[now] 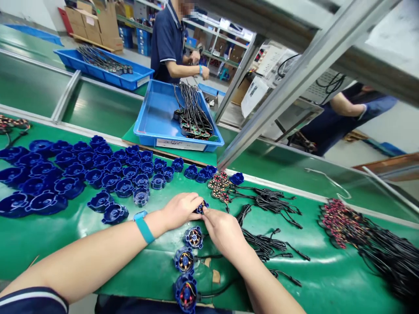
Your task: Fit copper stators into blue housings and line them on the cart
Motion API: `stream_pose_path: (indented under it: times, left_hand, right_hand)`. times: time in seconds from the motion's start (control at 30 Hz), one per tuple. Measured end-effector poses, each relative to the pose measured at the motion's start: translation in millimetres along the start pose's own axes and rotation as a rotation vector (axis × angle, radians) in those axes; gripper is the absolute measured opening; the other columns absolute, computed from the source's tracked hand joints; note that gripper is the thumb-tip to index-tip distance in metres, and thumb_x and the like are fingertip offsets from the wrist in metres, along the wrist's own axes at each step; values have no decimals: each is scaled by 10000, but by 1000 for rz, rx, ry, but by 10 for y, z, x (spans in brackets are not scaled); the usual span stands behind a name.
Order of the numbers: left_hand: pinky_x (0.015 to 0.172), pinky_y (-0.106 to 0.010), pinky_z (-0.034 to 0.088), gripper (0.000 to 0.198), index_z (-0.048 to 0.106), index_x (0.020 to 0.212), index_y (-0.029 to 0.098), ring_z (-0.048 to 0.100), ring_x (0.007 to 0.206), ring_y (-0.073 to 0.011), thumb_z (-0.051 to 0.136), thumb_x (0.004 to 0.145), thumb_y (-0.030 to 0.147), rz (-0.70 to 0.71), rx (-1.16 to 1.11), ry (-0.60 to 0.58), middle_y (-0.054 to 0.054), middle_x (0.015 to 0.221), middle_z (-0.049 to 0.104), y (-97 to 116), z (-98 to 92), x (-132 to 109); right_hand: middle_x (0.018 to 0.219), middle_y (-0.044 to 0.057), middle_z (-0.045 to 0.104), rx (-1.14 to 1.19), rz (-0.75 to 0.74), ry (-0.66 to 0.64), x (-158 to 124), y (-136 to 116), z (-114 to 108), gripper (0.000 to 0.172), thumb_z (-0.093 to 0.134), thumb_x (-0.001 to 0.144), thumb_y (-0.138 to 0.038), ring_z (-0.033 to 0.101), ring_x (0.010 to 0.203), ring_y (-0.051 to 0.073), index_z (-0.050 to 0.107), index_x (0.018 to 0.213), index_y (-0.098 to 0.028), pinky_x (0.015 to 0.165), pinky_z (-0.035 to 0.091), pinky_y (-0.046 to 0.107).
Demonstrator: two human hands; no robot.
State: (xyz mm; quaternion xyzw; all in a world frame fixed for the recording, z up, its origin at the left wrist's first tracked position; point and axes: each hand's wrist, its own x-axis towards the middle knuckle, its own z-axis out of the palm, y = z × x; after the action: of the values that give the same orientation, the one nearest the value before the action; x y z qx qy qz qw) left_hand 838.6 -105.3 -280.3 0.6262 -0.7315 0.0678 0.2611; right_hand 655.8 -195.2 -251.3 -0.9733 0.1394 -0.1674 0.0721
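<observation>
Between my two hands is a small blue plastic housing (200,206) with copper-coloured windings inside, largely covered by fingers. My left hand (185,210), with a teal strap at the wrist, grips its left side. From the right, my right hand (221,224) presses closed fingers against it; whether a wire is pinched there I cannot tell. Just below stand three blue housings with motor coils fitted inside, the nearest coil-filled housing (194,238) close under my hands. Loose wound coils (218,185) with black cables (266,200) lie beyond my right hand.
Many blue housings (113,168) cover the left of the green table (137,257). A large pile of cabled coils (343,222) lies at right. Blue trays (153,109) hold more cabled parts behind the metal rail. A metal post (278,91) slants overhead. Two co-workers stand beyond.
</observation>
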Motion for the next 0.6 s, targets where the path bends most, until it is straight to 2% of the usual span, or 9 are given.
stream_pose_path:
  times: [0.1,0.2,0.23,0.3,0.4,0.47,0.6]
  left_hand:
    - [753,-353,552,479,634,1088,155,672,854,-235,577,918,599,35,40,5,-87,944,678,18,-26,-12]
    - [759,-363,562,459,656,1083,158,672,849,-235,596,915,581,41,71,2,-88,937,686,39,-55,-16]
    - [773,-368,567,448,660,1082,159,675,863,-236,607,915,571,38,69,6,-92,949,690,45,-64,-13]
    - [814,-375,575,408,664,1090,164,683,907,-237,633,919,534,34,50,12,-100,990,698,58,-79,0]
    - [845,-380,583,331,666,1098,171,689,945,-239,656,934,459,40,21,10,-107,1040,700,83,-83,25]
    - [848,-386,590,290,664,1104,164,691,953,-244,660,942,404,46,14,10,-115,1060,699,102,-71,37]
    - [869,-413,598,263,654,1138,140,690,981,-261,651,946,320,55,6,38,-133,1077,696,133,-22,45]
  right_hand:
    - [918,85,765,190,152,147,79,-12,7,253,506,1008,-261,717,843,204,743,956,-190,815,553,303]
    - [975,113,736,278,349,274,170,-1,119,201,579,917,-263,683,757,199,708,1025,-152,779,547,330]
    - [960,105,733,333,398,258,201,9,154,226,602,875,-251,666,707,186,697,1049,-144,746,543,324]
    - [771,35,705,490,496,155,252,38,196,226,602,809,-221,600,570,153,693,1003,-149,618,503,285]
    - [504,-72,522,704,615,16,295,91,196,170,558,762,-197,476,450,125,677,880,-174,469,359,235]
    - [485,-91,467,761,634,11,310,116,188,141,535,756,-191,442,457,116,653,833,-190,471,327,224]
    - [559,-74,498,731,596,66,328,129,196,96,512,778,-172,462,536,115,595,754,-212,534,365,221]
